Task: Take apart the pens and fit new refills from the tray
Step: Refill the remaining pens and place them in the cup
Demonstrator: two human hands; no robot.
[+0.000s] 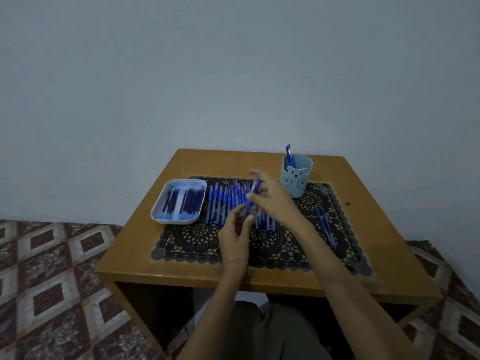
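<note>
1. Left hand (235, 237) curls its fingers round the lower end of one blue pen (250, 201). The right hand (272, 201) pinches the upper part, its outer fingers spread and blurred. The pen hangs just above the middle of the lace mat (233, 245).
2. Directly beneath lies the row of pens (220, 206), side by side, each running from 12 to 6 o'clock.
3. At 9 o'clock, just beside the row, the tray (158, 216) holds the refills (187, 202) in two loose bunches.
4. At 2 o'clock stands a bear-faced cup (296, 178) with a single capped pen (288, 152) upright in it. At 3 o'clock, near the mat's edge, lie some loose blue pieces (326, 227), too small to tell apart.
5. Judged step: separating this pen. If it gives with a jerk, a small part could fall among the row or roll off the bench (181, 271) onto the patterned floor (52, 281). Working so low over the row could also knock pens askew and mix finished with unfinished ones.
</note>
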